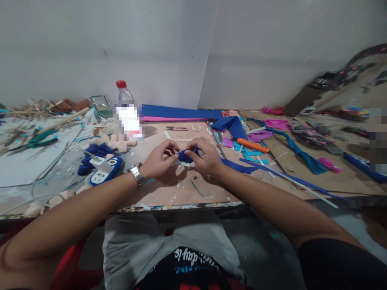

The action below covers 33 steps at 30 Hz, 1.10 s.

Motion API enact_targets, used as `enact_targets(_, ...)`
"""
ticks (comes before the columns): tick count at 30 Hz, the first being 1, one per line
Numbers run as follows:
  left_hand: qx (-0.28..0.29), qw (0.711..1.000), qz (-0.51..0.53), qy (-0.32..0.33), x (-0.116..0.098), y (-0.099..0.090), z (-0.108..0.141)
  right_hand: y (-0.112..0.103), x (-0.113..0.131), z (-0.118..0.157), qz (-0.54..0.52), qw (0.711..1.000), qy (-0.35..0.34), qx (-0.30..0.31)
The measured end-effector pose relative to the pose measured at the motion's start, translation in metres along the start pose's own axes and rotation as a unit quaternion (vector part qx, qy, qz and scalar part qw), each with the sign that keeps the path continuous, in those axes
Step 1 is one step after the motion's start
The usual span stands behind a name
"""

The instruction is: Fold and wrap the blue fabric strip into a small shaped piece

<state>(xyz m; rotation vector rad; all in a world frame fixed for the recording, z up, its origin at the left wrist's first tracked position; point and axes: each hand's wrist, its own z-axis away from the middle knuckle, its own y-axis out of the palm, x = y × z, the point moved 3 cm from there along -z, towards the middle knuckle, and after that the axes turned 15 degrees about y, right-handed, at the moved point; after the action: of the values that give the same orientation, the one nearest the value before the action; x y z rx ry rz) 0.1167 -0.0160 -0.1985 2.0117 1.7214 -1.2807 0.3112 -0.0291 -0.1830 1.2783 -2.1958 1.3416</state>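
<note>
Left hand (159,161): fingers curled almost together, tips pinching one end of the blue fabric (184,156).
Right hand (205,157): thumb pressed onto the fabric, fingers bent behind it.
Blue fabric: held between both hands, above the tabletop (163,192).
Work state: apparently mid-handling, not set down; folds are partly covered, so exact stage cannot be told.
Tools: snips (177,128) and orange cutter (253,145) lie unheld.
Remaining material: blue strip (242,166) beside right wrist; long blue band (181,112) along the wall.
</note>
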Motion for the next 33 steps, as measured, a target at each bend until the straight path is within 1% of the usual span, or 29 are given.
enact_targets(3,0.0,1.0,-0.01,0.029,-0.0063,-0.0002,-0.0006,0.0016,0.0,-0.0005,0.01,1.0,-0.005,0.016)
enact_targets(6,-0.003,0.999,-0.027,0.036,-0.0084,-0.0005,-0.0014,0.0021,0.0014,-0.0011,0.011,1.0,-0.008,0.021)
enact_targets(9,-0.001,0.999,-0.011,0.039,-0.0074,-0.0006,-0.0024,0.0019,0.003,-0.0009,0.006,0.999,-0.019,0.028)
enact_targets(13,0.013,0.999,0.028,0.025,-0.0063,0.0001,-0.0028,0.0019,0.0035,0.0005,-0.004,0.999,-0.032,0.04)
enact_targets(16,0.016,0.999,0.026,0.01,-0.0071,0.0013,-0.0025,0.0021,0.0028,0.001,-0.004,0.998,-0.035,0.043)
enact_targets(19,0.01,1.0,0.024,0.008,-0.0082,0.0033,-0.0022,0.0022,0.0023,0.0007,-0.001,0.999,-0.032,0.043)
enact_targets(22,-0.001,0.999,0.046,0.001,-0.0079,0.0046,-0.0021,0.0016,0.003,0.0003,0.0,0.999,-0.024,0.039)
enact_targets(25,-0.009,0.999,0.05,-0.004,-0.007,0.0035,-0.0026,0.0008,0.0053,0.0009,-0.007,0.999,-0.03,0.036)
enact_targets(33,-0.008,0.998,0.061,-0.007,-0.0027,0.0029,-0.0019,0.0,0.0068,0.0018,-0.008,0.999,-0.022,0.029)
